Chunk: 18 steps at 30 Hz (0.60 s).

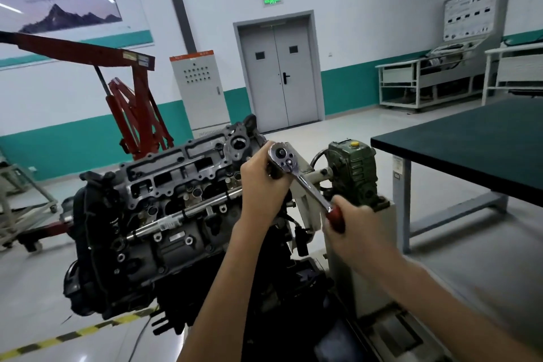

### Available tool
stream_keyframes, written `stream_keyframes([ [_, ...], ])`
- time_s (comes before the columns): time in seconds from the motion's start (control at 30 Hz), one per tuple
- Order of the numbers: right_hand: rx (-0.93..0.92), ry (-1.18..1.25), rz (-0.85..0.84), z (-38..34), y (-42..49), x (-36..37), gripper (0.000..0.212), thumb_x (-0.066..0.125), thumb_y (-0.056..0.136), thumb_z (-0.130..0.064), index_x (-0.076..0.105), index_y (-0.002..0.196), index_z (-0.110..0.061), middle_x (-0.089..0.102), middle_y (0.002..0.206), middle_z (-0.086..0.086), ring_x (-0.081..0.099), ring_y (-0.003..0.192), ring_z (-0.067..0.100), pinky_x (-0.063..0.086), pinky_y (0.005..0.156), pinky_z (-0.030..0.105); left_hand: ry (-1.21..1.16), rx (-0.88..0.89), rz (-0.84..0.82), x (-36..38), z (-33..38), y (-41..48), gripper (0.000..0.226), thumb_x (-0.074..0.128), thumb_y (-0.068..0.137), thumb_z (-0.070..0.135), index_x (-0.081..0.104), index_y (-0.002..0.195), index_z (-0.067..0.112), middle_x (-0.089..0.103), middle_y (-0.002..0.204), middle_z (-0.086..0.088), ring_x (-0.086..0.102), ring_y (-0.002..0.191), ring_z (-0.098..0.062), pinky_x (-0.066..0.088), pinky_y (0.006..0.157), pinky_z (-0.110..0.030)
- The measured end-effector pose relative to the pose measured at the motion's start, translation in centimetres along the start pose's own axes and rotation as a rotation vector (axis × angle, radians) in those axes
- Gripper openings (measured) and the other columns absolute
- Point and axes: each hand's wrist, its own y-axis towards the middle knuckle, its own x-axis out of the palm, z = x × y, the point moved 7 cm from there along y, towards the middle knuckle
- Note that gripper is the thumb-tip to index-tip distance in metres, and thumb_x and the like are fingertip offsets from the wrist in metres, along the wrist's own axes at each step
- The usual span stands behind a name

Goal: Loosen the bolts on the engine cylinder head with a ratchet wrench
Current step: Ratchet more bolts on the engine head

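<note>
One chrome ratchet wrench [307, 185] sits at the centre of view, its round polished head uppermost and its slim shaft running down toward four o'clock into a glossy red handle. The left grip [264, 182] is curled round the underside of the wrench head, fingers wrapped beneath it so that whatever the head drives is hidden. The right grip [357, 226], slightly blurred, is closed round the red handle. Wrench and both grips are at the three o'clock end of the engine cylinder head [176, 176], a grey cast-metal block with a pocketed top, round bores and a bright steel rail along its side. Just at three o'clock of the wrench stands a dark green cast gearbox [354, 169] with a yellow cap. Farther that way is a desk [476, 141] with a flat dark green top on grey steel legs. At nine o'clock of the engine a red steel hoist [133, 114] stands on the glossy pale floor [44, 288], which carries a yellow-and-black striped line [73, 334]. At twelve o'clock is a grey double door [279, 76] under a green lit sign [272, 0], its characters too small to read. The poster [58, 0] at ten o'clock shows a mountain; its lettering is blurred.
</note>
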Motion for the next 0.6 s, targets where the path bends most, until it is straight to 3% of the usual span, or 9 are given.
stream_keyframes([
  [0.1,0.105,0.350,0.144,-3.6,-2.9,4.0,0.018,0.061,0.080,-0.015,0.045,0.072,-0.021,0.049,0.054,-0.006,0.050,0.048,0.007,0.035,0.046,0.009,-0.033,-0.029,0.031,0.4,-0.2,-0.2,0.021,0.063,0.074,-0.012,0.050,0.067,0.003,0.047,0.058,-0.011,0.037,0.055,-0.016,0.033,0.052,-0.033],
  [0.23,0.135,0.567,0.145,-5.8,-3.7,6.3,0.020,0.059,0.079,-0.012,0.046,0.067,-0.021,0.047,0.049,-0.006,0.046,0.047,0.007,0.032,0.045,0.008,-0.110,-0.070,-0.006,0.3,-0.6,-0.2,0.041,0.063,0.080,-0.008,0.044,0.066,0.026,0.041,0.060,0.008,0.033,0.057,-0.002,0.031,0.053,-0.023],
  [0.33,0.043,0.400,0.109,-3.5,-2.8,3.9,0.016,0.062,0.077,-0.009,0.051,0.072,-0.019,0.046,0.049,-0.008,0.050,0.046,0.005,0.032,0.044,0.005,-0.101,-0.124,-0.016,0.4,-1.1,0.1,0.042,0.061,0.074,-0.010,0.043,0.060,0.025,0.042,0.055,0.011,0.032,0.054,-0.001,0.029,0.051,-0.019],
  [0.47,-0.163,0.024,-0.151,0.4,1.1,-0.9,0.017,0.062,0.083,-0.015,0.047,0.082,-0.023,0.050,0.060,-0.007,0.049,0.048,0.004,0.036,0.049,0.010,-0.066,-0.131,-0.054,0.4,-0.8,0.3,0.043,0.060,0.070,-0.007,0.044,0.057,0.031,0.048,0.051,0.016,0.039,0.050,-0.001,0.030,0.049,-0.011],
  [0.6,-0.289,-0.282,-0.078,0.6,5.0,-5.2,0.028,0.064,0.079,-0.014,0.039,0.080,-0.027,0.044,0.057,-0.012,0.048,0.051,0.010,0.032,0.050,0.014,-0.058,-0.135,-0.059,0.3,-0.7,0.4,0.033,0.073,0.071,-0.007,0.057,0.064,0.021,0.052,0.056,0.012,0.041,0.054,-0.003,0.037,0.053,-0.016],
])
